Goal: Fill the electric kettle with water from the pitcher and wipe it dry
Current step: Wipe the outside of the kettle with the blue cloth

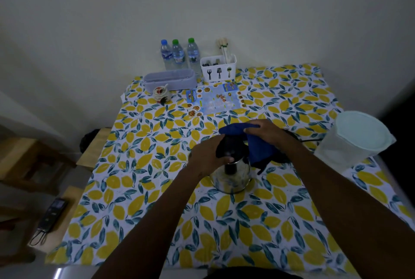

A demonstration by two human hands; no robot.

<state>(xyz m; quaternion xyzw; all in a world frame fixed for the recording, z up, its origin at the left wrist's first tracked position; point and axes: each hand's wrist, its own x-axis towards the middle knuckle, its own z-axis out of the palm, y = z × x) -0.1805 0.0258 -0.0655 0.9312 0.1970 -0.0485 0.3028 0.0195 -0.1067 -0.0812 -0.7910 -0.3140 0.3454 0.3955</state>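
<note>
A steel electric kettle [233, 177] with a black handle stands in the middle of the lemon-print table [157, 211]. My left hand [207, 155] grips the kettle's black handle. A blue cloth [253, 141] lies over the kettle's top and far side, and my right hand [262, 131] presses on it with fingers closed over it. The clear pitcher [354, 141] with a pale lid stands at the right edge of the table, apart from both hands. The kettle's lid and spout are hidden by the cloth and hands.
Three water bottles [178, 54], a white cutlery caddy [219, 68], a lilac box [169, 79], a small ceramic pot [160, 93] and a printed leaflet [216, 100] sit at the far edge. A black cord [312, 140] runs behind the kettle. Wooden stools [65, 211] stand left.
</note>
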